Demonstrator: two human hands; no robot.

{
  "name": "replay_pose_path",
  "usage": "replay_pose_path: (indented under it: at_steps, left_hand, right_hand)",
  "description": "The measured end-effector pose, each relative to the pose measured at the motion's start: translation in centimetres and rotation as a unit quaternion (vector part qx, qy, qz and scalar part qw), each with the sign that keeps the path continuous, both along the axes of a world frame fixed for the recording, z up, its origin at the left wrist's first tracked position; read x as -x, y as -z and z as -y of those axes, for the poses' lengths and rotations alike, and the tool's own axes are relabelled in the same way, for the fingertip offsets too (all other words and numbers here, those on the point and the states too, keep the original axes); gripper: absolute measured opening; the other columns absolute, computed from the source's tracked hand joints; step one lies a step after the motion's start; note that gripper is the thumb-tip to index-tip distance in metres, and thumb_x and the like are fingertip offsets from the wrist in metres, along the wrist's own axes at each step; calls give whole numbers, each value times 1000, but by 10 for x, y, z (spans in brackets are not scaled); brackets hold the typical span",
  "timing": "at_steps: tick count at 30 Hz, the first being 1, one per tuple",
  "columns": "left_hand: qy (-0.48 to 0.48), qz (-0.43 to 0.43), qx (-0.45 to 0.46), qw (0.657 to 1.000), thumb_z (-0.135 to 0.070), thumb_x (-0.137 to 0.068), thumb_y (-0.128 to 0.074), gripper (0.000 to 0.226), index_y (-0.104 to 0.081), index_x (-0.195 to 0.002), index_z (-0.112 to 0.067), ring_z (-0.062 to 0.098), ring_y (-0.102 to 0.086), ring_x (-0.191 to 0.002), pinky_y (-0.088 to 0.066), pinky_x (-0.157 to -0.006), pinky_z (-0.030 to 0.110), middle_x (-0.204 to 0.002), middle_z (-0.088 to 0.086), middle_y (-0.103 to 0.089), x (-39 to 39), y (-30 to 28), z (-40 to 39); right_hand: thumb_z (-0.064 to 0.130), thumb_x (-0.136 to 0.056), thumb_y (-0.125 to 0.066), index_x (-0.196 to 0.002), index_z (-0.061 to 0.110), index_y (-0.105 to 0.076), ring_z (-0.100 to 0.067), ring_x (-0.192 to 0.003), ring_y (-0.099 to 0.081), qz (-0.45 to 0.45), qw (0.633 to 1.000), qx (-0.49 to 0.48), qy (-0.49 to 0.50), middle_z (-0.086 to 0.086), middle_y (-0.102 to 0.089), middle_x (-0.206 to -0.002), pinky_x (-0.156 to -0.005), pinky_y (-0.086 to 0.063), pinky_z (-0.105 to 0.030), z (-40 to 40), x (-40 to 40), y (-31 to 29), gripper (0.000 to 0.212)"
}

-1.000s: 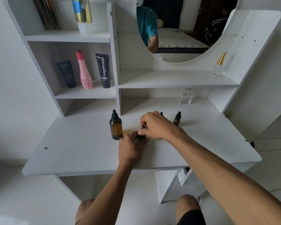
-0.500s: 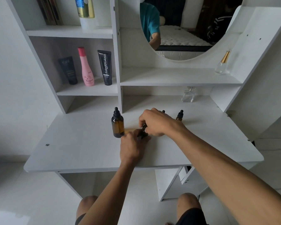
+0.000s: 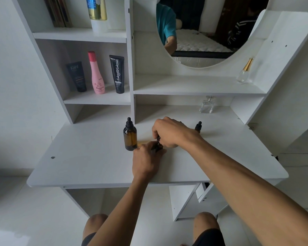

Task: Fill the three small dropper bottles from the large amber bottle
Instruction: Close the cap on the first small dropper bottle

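Left hand (image 3: 146,161) and right hand (image 3: 171,133) gripping one small dropper bottle (image 3: 157,144), another small dropper bottle (image 3: 198,126) behind, one large amber bottle (image 3: 130,136)

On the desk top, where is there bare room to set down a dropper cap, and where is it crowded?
Bare: the desk top left of the large amber bottle, and the right part beyond the small dropper bottle. Crowded: the middle, where left hand and right hand work a small bottle beside the amber one.
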State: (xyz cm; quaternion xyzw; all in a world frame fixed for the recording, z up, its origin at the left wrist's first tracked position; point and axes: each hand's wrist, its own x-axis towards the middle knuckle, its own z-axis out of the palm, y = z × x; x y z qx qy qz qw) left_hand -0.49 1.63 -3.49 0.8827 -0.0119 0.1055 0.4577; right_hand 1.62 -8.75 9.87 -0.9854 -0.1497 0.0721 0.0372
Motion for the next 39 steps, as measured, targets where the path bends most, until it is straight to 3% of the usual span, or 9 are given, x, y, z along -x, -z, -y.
replay_pose_path:
  at_steps: [7,10,11,13,15,19,22,27,39]
  left_hand:
    - [-4,1,-3,1000,-42,-82,-73,33,-73,-112,-29,21,-67,-94,-55,-77,34,-104,-4,-74,-2,3,0]
    - [-5,6,-2,1000,-44,-83,-73,33,-72,-112,-28,23,-67,-92,-56,-77,36,-103,-1,-74,-4,6,0]
    - [-8,9,-5,1000,-44,-83,-73,32,-72,-111,-27,23,-67,-91,-56,-76,36,-101,-1,-74,-4,6,0]
    - [-14,11,-6,1000,-42,-85,-73,29,-73,-109,-25,22,-67,-88,-55,-74,34,-100,-1,-74,-4,6,0]
    - [-16,10,-5,1000,-41,-85,-72,28,-73,-108,-25,22,-66,-86,-54,-72,33,-98,-1,-73,-4,6,0]
    - [-16,8,-8,1000,-42,-84,-72,26,-72,-104,-26,21,-64,-83,-51,-67,30,-94,-3,-71,-4,7,0]
    - [-9,11,-11,1000,-42,-83,-72,20,-70,-97,-27,16,-63,-77,-46,-62,27,-86,-6,-68,-5,8,0]
    - [-12,3,-8,1000,-47,-83,-70,24,-70,-100,-31,14,-63,-79,-53,-68,31,-90,-7,-68,-7,12,-1]
    - [-14,11,-15,1000,-51,-82,-69,26,-70,-101,-33,18,-64,-85,-55,-71,35,-92,-4,-69,-8,13,0]
  right_hand:
    - [-1,-85,-60,-102,18,-73,-21,-83,-67,3,998,-60,2,-4,-70,-104,-76,-61,-40,12,0,-19,29]
    - [3,-86,-56,-102,16,-72,-23,-68,-69,30,992,-117,45,-5,-66,-98,-39,-51,-25,26,5,-36,26]
    - [5,-87,-56,-103,17,-70,-24,-69,-70,46,987,-139,64,-5,-65,-100,-35,-45,-20,31,6,-37,25]
    - [11,-88,-57,-111,18,-70,-22,-85,-70,90,979,-165,84,-6,-67,-109,-56,-54,-21,40,4,-29,28]
    - [11,-89,-59,-119,13,-71,-25,-102,-66,111,972,-181,97,-8,-69,-114,-78,-49,-21,44,3,-12,31]
    - [12,-90,-61,-111,8,-72,-30,-106,-62,125,961,-208,134,-14,-65,-112,-90,-43,-27,45,10,34,24]
    - [11,-87,-65,-103,6,-72,-32,-97,-65,140,949,-235,159,-16,-66,-105,-91,-46,-31,45,15,63,18]
    - [12,-86,-67,-104,9,-73,-31,-94,-65,144,936,-259,188,-14,-67,-103,-84,-51,-34,46,18,91,19]
    - [12,-86,-66,-106,9,-72,-31,-96,-66,157,929,-277,190,-11,-66,-110,-81,-52,-33,43,15,109,21]
